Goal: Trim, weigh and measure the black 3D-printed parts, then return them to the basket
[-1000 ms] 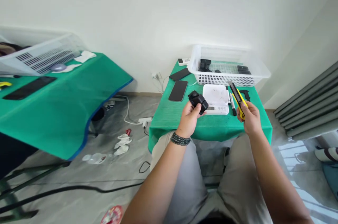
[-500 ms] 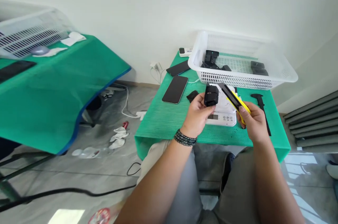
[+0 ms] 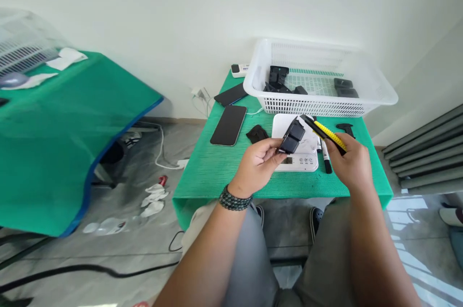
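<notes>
Above the white digital scale [image 3: 307,161], my left hand [image 3: 255,165] grips a black plastic part [image 3: 292,136] with two block-like sections, tilted so its face shows. A yellow and black utility knife [image 3: 331,136] is held in my right hand [image 3: 350,165], its dark front end pointing up and left toward the part. Between that front end and the part a small gap seems to show. Two markers [image 3: 326,157] lie just right of the scale, partly behind my right hand. Left of the scale rests a crumpled black piece [image 3: 257,134].
A white plastic basket [image 3: 314,105] with several black parts stands at the back of the green-covered table [image 3: 202,172]. Two phones [image 3: 228,126] lie on the left. Black calipers [image 3: 346,128] are at the right, partly hidden. Another green-covered table [image 3: 83,143] stands farther left.
My left hand has turned the black part from upright to tilted, showing its two sections. The knife's angle has flattened slightly. The whole view has shifted a little.
</notes>
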Demonstrator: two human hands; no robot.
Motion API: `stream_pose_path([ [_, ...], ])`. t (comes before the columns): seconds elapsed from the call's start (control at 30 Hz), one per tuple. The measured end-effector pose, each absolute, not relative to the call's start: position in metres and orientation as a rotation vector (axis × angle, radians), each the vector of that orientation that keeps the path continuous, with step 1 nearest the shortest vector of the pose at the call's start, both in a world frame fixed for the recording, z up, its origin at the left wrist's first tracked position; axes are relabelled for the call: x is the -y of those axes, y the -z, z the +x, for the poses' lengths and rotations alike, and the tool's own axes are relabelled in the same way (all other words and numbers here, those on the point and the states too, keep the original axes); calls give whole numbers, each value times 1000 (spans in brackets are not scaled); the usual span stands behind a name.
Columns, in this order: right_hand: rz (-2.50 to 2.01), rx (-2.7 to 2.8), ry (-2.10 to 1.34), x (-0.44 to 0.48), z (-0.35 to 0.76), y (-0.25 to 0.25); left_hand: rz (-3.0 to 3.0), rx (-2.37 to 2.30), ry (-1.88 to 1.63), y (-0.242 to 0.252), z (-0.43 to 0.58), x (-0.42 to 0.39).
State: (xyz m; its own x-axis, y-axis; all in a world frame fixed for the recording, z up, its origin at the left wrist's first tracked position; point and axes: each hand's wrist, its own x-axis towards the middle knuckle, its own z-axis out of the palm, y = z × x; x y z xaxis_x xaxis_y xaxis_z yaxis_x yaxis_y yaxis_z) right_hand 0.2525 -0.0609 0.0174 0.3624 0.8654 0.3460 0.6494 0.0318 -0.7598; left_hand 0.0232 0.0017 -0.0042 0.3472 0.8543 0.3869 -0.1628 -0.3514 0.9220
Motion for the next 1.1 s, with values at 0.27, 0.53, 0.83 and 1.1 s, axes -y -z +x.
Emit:
stream_pose_path([
  [0.27,-1356,1353,-710,76,247,-25,1562,-790,-1349,13,12,-9],
  [0.53,-1706,1292,-435,65,241,-15,1388,-491,-1217,15,10,-3],
  [0.83,-1571,1251,-612,70,238,-20,817,-553,-1309,8,16,-3],
  [1.1,-1371,1293,-720,81,229,-26,1267,-735,-1250,15,17,-4],
])
